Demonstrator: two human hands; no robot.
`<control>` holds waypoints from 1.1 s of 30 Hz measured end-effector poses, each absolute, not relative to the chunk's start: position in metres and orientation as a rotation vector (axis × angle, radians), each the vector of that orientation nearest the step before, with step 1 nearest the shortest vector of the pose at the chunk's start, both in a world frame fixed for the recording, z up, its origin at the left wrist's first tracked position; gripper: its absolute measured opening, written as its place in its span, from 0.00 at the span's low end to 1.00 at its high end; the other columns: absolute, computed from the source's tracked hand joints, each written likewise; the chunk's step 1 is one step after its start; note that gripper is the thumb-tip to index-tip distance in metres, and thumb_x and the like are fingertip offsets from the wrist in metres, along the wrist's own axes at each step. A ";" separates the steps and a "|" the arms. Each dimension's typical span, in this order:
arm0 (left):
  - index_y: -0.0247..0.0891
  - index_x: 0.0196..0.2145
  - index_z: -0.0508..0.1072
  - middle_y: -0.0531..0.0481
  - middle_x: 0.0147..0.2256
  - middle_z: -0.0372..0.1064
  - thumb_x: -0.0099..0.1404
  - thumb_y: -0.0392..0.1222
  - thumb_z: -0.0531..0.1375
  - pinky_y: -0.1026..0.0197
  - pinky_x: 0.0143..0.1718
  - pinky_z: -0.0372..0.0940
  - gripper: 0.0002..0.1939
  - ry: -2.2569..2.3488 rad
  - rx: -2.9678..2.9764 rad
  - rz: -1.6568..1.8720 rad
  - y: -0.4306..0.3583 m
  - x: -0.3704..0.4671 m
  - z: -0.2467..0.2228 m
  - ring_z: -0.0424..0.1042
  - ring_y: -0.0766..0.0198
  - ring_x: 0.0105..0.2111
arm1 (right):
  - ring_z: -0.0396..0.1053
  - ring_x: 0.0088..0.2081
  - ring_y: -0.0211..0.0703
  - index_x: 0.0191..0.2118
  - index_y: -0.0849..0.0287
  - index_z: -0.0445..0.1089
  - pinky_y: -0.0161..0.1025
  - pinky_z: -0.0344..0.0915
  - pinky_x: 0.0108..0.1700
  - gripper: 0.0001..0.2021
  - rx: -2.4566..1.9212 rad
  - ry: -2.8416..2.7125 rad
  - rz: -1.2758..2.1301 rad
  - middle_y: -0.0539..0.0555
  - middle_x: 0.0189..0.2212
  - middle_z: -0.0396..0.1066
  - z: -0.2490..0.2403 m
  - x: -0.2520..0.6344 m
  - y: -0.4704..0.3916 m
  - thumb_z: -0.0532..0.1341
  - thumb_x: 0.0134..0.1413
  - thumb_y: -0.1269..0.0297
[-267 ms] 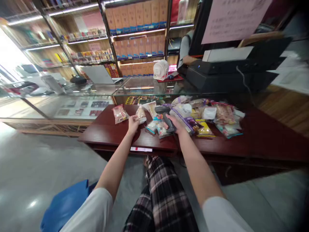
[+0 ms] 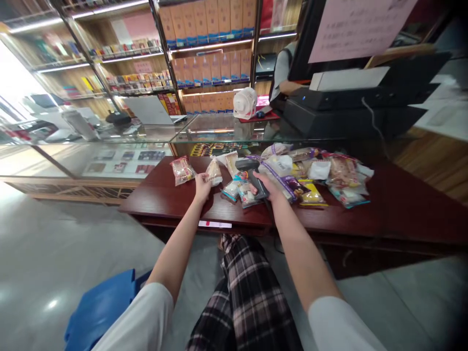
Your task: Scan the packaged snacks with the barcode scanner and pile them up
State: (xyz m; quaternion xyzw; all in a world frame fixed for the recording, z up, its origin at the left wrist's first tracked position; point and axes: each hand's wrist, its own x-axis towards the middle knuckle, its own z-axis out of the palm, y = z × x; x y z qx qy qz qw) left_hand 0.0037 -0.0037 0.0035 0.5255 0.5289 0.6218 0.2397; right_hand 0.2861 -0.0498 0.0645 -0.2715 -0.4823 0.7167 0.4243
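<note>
My left hand (image 2: 203, 186) pinches the edge of a striped, clear snack packet (image 2: 214, 172) on the dark red-brown table. Closed around the handle of a black barcode scanner (image 2: 249, 166) is my right hand (image 2: 267, 186); the scanner's head points left, toward that packet. A red and clear packet (image 2: 182, 170) lies to the left of my left hand. Another striped packet (image 2: 231, 163) sits just behind the scanner. Below the scanner are blue and clear packets (image 2: 231, 190). To the right, a yellow packet (image 2: 312, 192) lies beside a heap of bagged snacks (image 2: 341, 175).
Behind the table (image 2: 157, 200) runs a glass counter (image 2: 204, 127) with a white fan (image 2: 244, 103) and a laptop (image 2: 148, 110) on it. A black register machine (image 2: 325, 117) stands at the right. Another person's arm (image 2: 290, 87) shows behind it. A blue stool or bin (image 2: 100, 307) is at lower left.
Both hands keep their grips, and the scanner and packets stay nearly in place. The whole view has shifted very slightly and looks sharper.
</note>
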 end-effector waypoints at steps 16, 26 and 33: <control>0.38 0.32 0.67 0.52 0.30 0.68 0.59 0.38 0.60 0.62 0.38 0.67 0.04 1.140 0.669 1.787 -0.018 0.009 0.038 0.70 0.66 0.31 | 0.57 0.15 0.35 0.46 0.61 0.67 0.32 0.54 0.18 0.20 -0.671 -1.189 1.781 0.47 0.16 0.64 0.067 0.286 -0.054 0.60 0.56 0.49; 0.37 0.28 0.68 0.53 0.25 0.69 0.59 0.37 0.53 0.67 0.29 0.66 0.06 0.827 0.330 1.834 -0.024 0.008 0.053 0.71 0.68 0.24 | 0.55 0.14 0.35 0.40 0.60 0.66 0.31 0.50 0.17 0.22 -0.692 -1.246 1.836 0.46 0.12 0.60 0.067 0.287 -0.054 0.58 0.56 0.43; 0.37 0.26 0.67 0.55 0.23 0.68 0.55 0.35 0.53 0.69 0.28 0.64 0.04 0.856 0.393 1.847 -0.019 0.006 0.044 0.68 0.70 0.23 | 0.53 0.14 0.35 0.39 0.60 0.65 0.32 0.49 0.16 0.21 -0.674 -1.278 1.870 0.46 0.11 0.59 0.069 0.286 -0.057 0.58 0.57 0.44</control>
